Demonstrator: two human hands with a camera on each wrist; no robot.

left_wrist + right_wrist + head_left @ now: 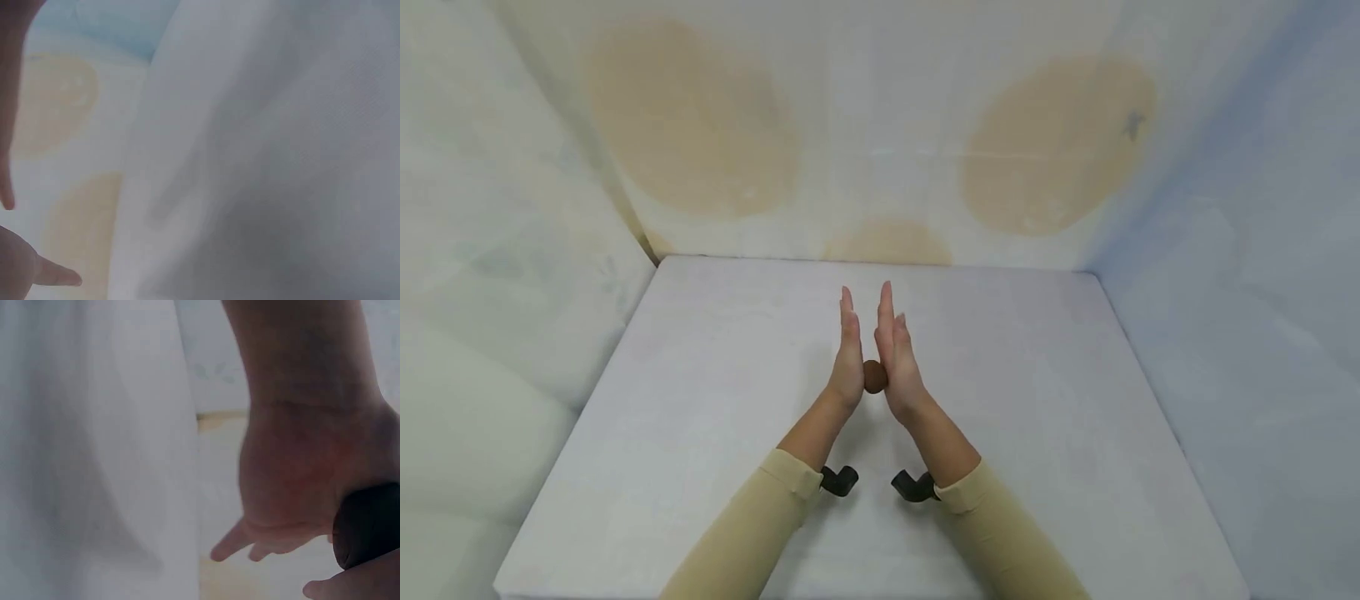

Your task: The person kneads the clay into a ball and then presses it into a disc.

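Both palms face each other, fingers straight and pointing up toward the top of the head frame, with a small brown ball (pixel 875 377) pressed between the heels of the two hands. Left hand (pixel 847 354) sits just left of frame centre, right hand (pixel 896 354) just right of it; fingertips are narrowly apart, not touching. Grip: flat-handed squeeze on the ball, no fingers curled round it. The ball is at frame centre, raised above the desk (pixel 700 400), touching both palms.

Right wrist view: the left hand (pixel 300 481) fills the right half of the frame seen from its wrist side, fingers pointing down-left, and the ball (pixel 367 525) shows as a dark rounded lump at the lower right edge against that palm. A bit of the right hand (pixel 350 584) shows in the bottom right corner, below the ball.

Left wrist view: only blurred finger edges along the left border, a fingertip (pixel 59 275) at lower left; the ball does not show here.

Outward: tan sleeves (pixel 760 525) cover both forearms, running down to the bottom edge of the head frame. A black wrist mount (pixel 838 480) sits under each cuff. The pale desk fills the lower half. White walls (pixel 880 125) behind it carry large tan blotches at upper left and upper right.
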